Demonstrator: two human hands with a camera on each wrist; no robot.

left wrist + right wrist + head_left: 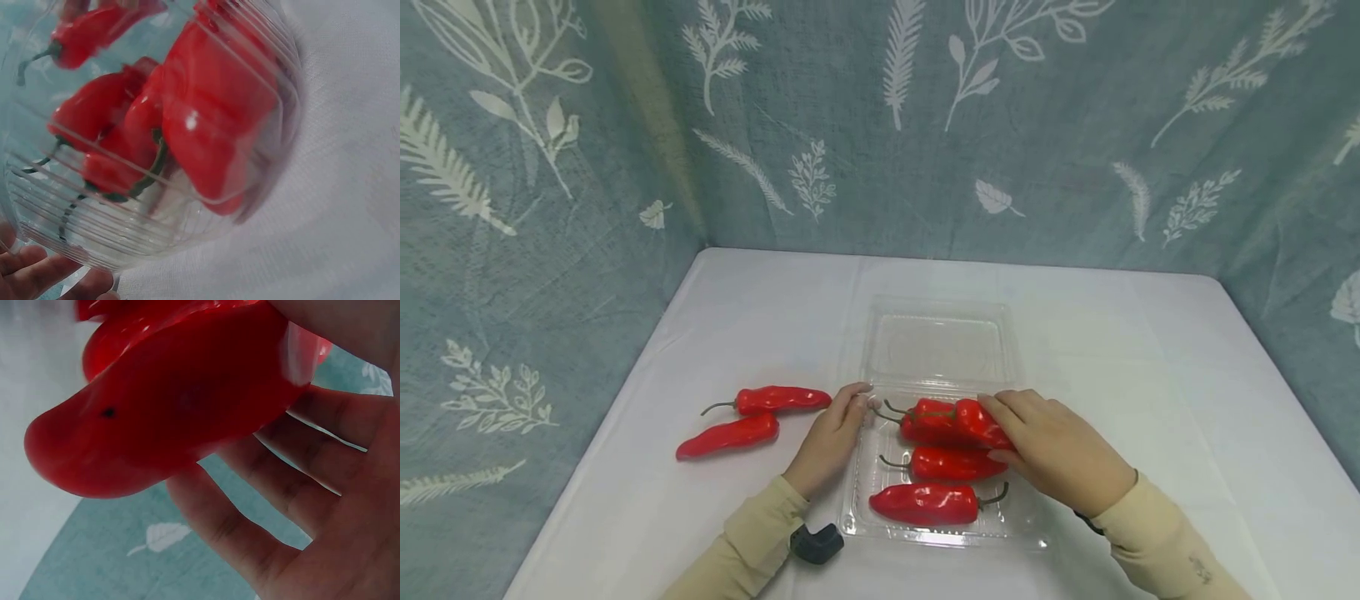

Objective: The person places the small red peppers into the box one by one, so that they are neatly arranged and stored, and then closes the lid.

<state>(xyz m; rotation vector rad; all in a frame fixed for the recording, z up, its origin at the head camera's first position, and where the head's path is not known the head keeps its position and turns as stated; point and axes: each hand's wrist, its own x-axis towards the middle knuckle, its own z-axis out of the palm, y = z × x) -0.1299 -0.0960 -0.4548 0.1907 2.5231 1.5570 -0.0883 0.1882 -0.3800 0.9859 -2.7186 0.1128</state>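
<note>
A clear plastic clamshell container lies on the table with its lid folded back. My left hand holds the container's left rim near the hinge; its fingers show beside the ridged wall in the left wrist view. My right hand grips a red pepper between thumb and fingers, over the container's back right part. Under it, another red pepper is partly covered. A third red pepper lies in the middle, and a red pepper in front has its stem to the right.
Left of the container, two red peppers lie on the white-covered table: one pepper behind, another pepper in front. A dark device sits at the left wrist. Leaf-patterned cloth hangs behind the table.
</note>
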